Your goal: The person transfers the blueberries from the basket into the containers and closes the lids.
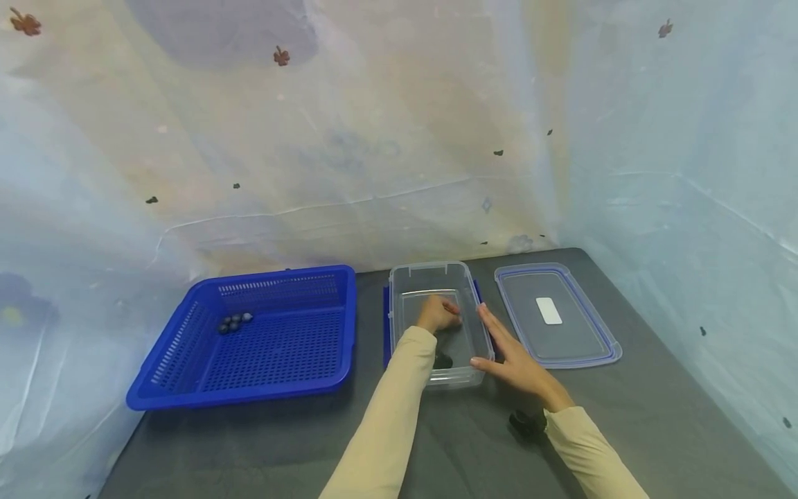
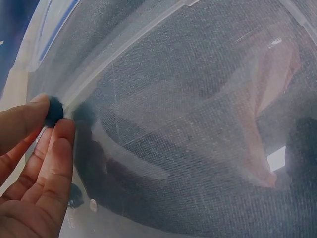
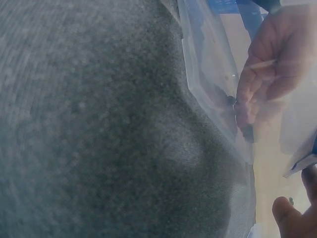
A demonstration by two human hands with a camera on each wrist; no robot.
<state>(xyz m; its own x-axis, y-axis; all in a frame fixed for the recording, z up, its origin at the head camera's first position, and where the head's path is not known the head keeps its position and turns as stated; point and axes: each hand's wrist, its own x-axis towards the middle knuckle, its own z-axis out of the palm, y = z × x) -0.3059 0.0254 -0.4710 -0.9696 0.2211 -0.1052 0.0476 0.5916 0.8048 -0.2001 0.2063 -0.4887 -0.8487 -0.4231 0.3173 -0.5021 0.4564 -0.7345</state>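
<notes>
L grip — thumb and fingertips closed on a small dark ball, down inside the clear box; R grip spread, fingers straight against the box's right side. From where I'm standing, prob. partway thru: lid off on the table, several dark balls lie in the blue basket, this one's yet to be let go — can't tell how many others the box has.

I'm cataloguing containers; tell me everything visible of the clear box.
The clear box looks like plastic: rectangular, with blue strips along both long sides. It stands upright and open on the grey table, between the blue basket and the lid. The left hand reaches inside, pinching a dark ball; the right hand rests against its right edge.
</notes>
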